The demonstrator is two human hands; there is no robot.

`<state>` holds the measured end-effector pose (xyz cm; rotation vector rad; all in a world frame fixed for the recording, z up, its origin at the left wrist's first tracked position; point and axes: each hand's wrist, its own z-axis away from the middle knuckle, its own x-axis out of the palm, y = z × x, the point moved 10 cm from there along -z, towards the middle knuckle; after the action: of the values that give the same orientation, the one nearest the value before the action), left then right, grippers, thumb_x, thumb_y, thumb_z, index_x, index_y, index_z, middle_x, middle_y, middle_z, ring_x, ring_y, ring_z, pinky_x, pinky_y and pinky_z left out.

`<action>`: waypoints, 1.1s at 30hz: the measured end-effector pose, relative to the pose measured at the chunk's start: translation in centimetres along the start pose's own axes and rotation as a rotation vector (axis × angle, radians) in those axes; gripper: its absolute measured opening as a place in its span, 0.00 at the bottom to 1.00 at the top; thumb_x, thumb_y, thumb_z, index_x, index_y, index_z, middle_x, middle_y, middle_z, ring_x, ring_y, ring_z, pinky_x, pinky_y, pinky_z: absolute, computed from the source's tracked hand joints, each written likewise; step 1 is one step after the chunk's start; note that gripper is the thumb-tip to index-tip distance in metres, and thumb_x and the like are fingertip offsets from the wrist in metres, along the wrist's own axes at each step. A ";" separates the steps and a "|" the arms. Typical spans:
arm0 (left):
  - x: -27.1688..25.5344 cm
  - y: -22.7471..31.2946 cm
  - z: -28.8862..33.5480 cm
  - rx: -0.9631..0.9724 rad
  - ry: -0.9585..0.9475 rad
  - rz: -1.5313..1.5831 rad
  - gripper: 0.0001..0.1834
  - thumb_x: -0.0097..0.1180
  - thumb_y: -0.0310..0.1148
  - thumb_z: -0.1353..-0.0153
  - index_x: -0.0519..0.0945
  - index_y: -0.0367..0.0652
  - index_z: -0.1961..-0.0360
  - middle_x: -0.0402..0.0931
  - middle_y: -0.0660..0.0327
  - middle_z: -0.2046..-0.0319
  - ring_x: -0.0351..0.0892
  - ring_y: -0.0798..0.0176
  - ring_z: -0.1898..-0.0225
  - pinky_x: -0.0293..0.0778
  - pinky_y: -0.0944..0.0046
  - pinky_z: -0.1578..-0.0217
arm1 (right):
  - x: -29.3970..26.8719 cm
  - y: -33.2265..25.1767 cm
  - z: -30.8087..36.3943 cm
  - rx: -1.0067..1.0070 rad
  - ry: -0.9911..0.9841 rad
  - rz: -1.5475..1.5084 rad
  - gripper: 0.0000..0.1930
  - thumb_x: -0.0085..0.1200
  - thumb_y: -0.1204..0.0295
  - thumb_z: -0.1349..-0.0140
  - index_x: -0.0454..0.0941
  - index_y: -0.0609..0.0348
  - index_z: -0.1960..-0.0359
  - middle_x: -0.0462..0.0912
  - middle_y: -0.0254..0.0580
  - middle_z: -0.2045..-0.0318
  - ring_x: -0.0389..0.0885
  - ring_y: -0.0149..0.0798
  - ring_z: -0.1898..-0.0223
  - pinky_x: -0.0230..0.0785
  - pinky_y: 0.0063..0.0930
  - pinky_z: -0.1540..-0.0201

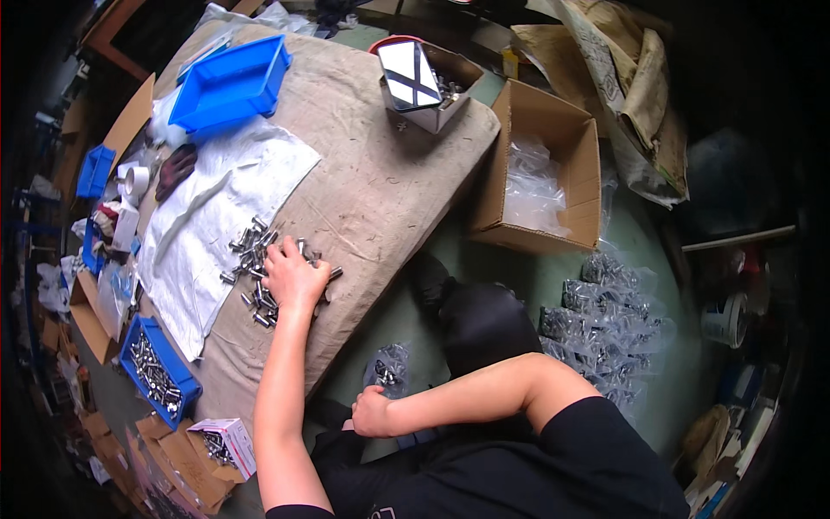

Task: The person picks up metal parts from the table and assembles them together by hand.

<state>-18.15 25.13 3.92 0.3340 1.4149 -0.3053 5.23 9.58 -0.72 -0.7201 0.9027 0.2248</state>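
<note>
My left hand (294, 273) rests on a loose pile of short, shiny metal cylinders (257, 246) on the cloth-covered table. Its fingers are spread and bent down among the pieces; whether any piece is between them is hidden. More cylinders lie beside the wrist and near the thumb. Close to my lap, my right hand (372, 413) is closed in a fist, and what it may hold cannot be seen. Just beyond that fist is a clear plastic bag (389, 367) with dark metal pieces inside; I cannot tell whether the hand touches it.
A white cloth (220, 199) and an empty blue bin (231, 85) lie on the table (363, 186). At its far corner stands a parts box (450, 104) with a phone-like slab (409, 76). Right are a carton (536, 235) and filled bags (605, 320); left, a blue parts bin (156, 370).
</note>
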 end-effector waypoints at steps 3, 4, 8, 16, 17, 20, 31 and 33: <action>-0.5 -0.4 -0.2 -0.030 0.060 -0.013 0.33 0.54 0.40 0.61 0.63 0.40 0.51 0.62 0.46 0.53 0.63 0.43 0.51 0.65 0.43 0.56 | 0.0 -0.3 0.0 -0.029 -0.005 0.031 0.11 0.49 0.67 0.50 0.80 0.54 0.67 0.79 0.45 0.67 0.77 0.49 0.66 0.67 0.51 0.74; -0.8 -0.4 -0.2 -0.025 0.094 0.012 0.31 0.54 0.39 0.62 0.64 0.40 0.53 0.63 0.46 0.55 0.64 0.43 0.52 0.66 0.45 0.56 | -0.1 -0.6 0.1 -0.049 0.000 0.056 0.11 0.48 0.66 0.50 0.79 0.54 0.68 0.78 0.47 0.68 0.76 0.47 0.68 0.66 0.49 0.75; 0.4 -2.6 -1.7 0.065 0.199 0.126 0.22 0.52 0.34 0.59 0.67 0.44 0.58 0.66 0.46 0.61 0.70 0.43 0.60 0.70 0.48 0.63 | -0.3 -0.7 0.1 -0.043 -0.024 0.037 0.11 0.49 0.66 0.50 0.79 0.54 0.68 0.78 0.47 0.68 0.76 0.48 0.67 0.67 0.49 0.75; -0.1 -2.7 -2.2 0.282 0.229 0.178 0.14 0.53 0.27 0.52 0.70 0.46 0.62 0.70 0.49 0.69 0.71 0.45 0.64 0.69 0.52 0.66 | -0.2 -0.6 -0.4 -0.018 -0.070 0.027 0.13 0.52 0.66 0.51 0.79 0.54 0.64 0.80 0.44 0.66 0.77 0.50 0.68 0.67 0.52 0.72; 0.0 -2.8 -2.5 0.327 0.258 0.188 0.13 0.53 0.26 0.53 0.71 0.45 0.62 0.71 0.50 0.69 0.72 0.46 0.65 0.69 0.53 0.65 | -0.3 -0.5 -0.5 -0.005 -0.064 0.018 0.13 0.52 0.66 0.51 0.79 0.54 0.64 0.80 0.44 0.66 0.77 0.50 0.68 0.67 0.52 0.72; -0.5 -3.2 -2.9 0.356 0.326 0.247 0.11 0.54 0.25 0.54 0.75 0.43 0.66 0.74 0.50 0.69 0.73 0.48 0.66 0.69 0.56 0.64 | 0.0 -0.5 -0.4 -0.027 -0.099 0.036 0.14 0.53 0.66 0.52 0.79 0.54 0.64 0.80 0.45 0.67 0.78 0.50 0.68 0.67 0.51 0.73; 3.6 -11.4 -0.5 -0.588 -0.330 3.402 0.20 0.44 0.21 0.56 0.66 0.27 0.58 0.68 0.55 0.70 0.70 0.67 0.73 0.70 0.71 0.79 | -6.5 3.7 1.2 0.110 0.191 -0.099 0.10 0.53 0.71 0.55 0.81 0.54 0.69 0.81 0.41 0.68 0.80 0.42 0.66 0.72 0.41 0.72; 2.8 -11.0 2.0 -0.554 -0.373 3.654 0.21 0.44 0.23 0.56 0.68 0.31 0.57 0.69 0.53 0.63 0.71 0.65 0.71 0.72 0.69 0.78 | -10.1 3.1 3.3 -0.037 0.232 -0.093 0.09 0.54 0.70 0.56 0.77 0.61 0.72 0.80 0.47 0.74 0.80 0.47 0.71 0.72 0.36 0.75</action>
<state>-20.41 14.24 0.91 -1.4074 1.1881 -2.5615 -0.36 15.21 7.00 -0.8323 1.0849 0.0763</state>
